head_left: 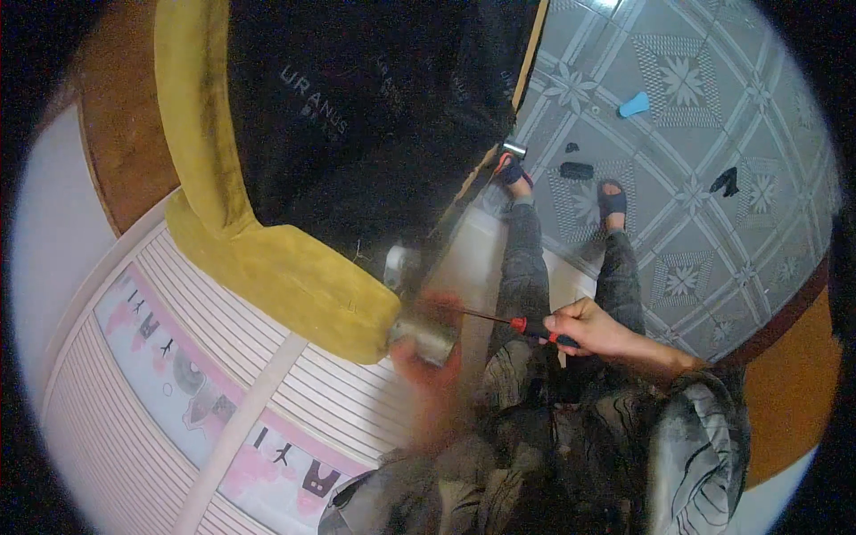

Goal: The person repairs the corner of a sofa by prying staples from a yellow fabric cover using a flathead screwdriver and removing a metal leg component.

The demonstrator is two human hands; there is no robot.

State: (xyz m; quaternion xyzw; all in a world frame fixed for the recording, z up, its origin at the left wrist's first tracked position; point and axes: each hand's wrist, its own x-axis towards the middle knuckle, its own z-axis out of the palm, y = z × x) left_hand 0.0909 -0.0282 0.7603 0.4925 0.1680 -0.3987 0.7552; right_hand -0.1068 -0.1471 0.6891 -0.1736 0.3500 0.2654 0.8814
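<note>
Mustard-yellow padded furniture arm curves from the upper left to the frame's centre, above a white ribbed panel with a pink-and-grey picture strip at lower left. At its tip the blurred left hand touches a small metal fitting; its grip cannot be told. Right of centre, the right hand is closed around a red-and-black-handled screwdriver pointing at that fitting.

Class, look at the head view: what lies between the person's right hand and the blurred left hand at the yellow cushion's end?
The screwdriver's thin shaft spans that stretch, from the right hand toward the left hand.
</note>
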